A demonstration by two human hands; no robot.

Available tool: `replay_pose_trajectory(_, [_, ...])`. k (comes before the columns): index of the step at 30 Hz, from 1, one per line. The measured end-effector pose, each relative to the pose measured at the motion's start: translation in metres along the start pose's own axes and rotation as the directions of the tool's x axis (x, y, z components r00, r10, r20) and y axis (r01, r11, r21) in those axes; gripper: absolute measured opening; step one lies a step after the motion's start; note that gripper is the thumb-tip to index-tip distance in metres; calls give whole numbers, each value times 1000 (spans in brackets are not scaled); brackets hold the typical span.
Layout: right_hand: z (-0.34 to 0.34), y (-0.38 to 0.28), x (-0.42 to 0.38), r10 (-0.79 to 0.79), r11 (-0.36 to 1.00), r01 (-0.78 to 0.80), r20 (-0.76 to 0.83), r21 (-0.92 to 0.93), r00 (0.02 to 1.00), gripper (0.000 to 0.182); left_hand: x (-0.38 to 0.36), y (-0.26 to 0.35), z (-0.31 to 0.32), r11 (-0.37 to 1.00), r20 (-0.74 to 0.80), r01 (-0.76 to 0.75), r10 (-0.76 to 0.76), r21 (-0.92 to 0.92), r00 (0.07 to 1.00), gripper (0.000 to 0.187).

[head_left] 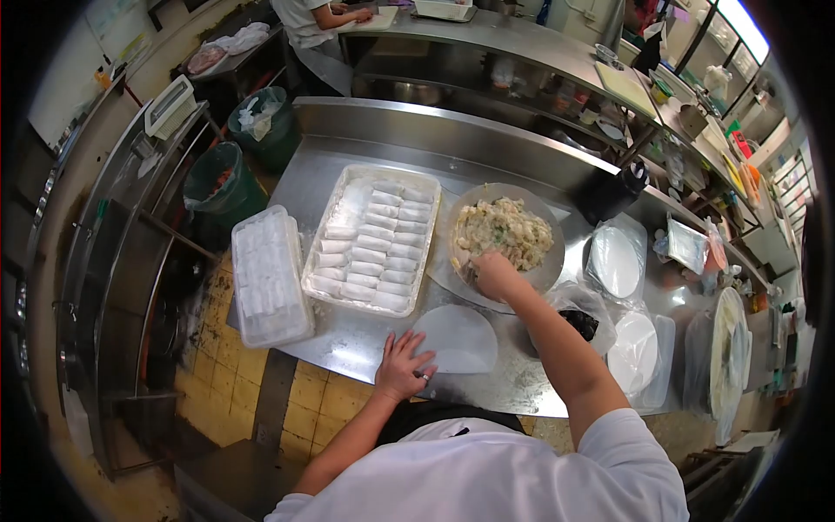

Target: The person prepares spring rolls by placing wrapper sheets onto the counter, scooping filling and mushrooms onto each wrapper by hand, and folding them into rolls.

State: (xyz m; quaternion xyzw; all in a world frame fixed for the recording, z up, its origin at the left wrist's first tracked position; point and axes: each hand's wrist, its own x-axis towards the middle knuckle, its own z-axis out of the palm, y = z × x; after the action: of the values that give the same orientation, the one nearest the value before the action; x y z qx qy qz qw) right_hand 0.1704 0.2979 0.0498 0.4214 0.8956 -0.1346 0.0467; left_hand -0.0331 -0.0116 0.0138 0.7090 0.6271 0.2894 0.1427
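My left hand [402,366] rests with fingers spread at the left edge of a round, translucent wrapper sheet [454,337], whose near edge is straight. My right hand [497,275] reaches into a wide metal bowl [554,261] with its fingers curled into a pale, chunky filling [506,228] flecked with green. Their tips are hidden in the filling. Left of the bowl, a white tray [306,280] holds rows of white wrapped rolls [369,257]. Next to it stands a lidded plastic container [267,283], with pale shapes showing through.
Right of the bowl are a bag with dark contents [578,324] and stacks of round white wrappers [632,352] in plastic. A black container [611,193] stands by the steel backsplash. Green bins [223,187] are at the left. Across the counter, another person [317,35] works at a board.
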Motion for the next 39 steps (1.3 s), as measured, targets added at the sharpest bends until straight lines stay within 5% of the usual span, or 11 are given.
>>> replay_pose_trajectory(2, [-7,-1,-6,-11,1000,11,91,6,996,29,0,2,-2,1000,0,-5,5,1,1000,33])
replay_pose_trajectory(5, [-45,1,-24,12,972,-17,20,235,1000,27,0,2,-4,1000,-10,-17,17,-3,1000,33])
replay_pose_trajectory(11, [4,31,-24,77,996,-78,-12,-40,997,24,-2,-1,0,999,-23,-14,13,-29,1000,32])
replay_pose_trajectory(14, [-39,11,-32,75,989,-97,186,109,980,29,-3,-2,1,999,-30,-23,22,-26,999,31])
replay_pose_trajectory(20, [-18,19,-35,102,989,-79,196,-122,975,29,-3,-3,0,999,-25,-19,18,-33,1000,30])
replay_pose_trajectory(23, [-40,9,-37,112,969,-141,151,201,982,27,-3,-3,1,999,-26,-21,20,-37,999,29])
replay_pose_trajectory(26, [-36,10,-32,219,958,-232,93,167,971,30,-5,-4,2,999,-40,-31,30,-32,999,30])
replay_pose_trajectory(29, [-11,4,-22,119,992,-112,128,-63,985,28,-4,-4,1,999,-30,-28,27,-28,999,29])
replay_pose_trajectory(32, [-35,-15,-30,89,959,-95,35,268,995,25,-4,-3,1,999,-28,-27,26,-31,999,29])
replay_pose_trajectory(39, [-28,-25,-22,75,961,-65,-26,267,997,20,-5,-6,4,999,-42,-27,25,-42,999,29])
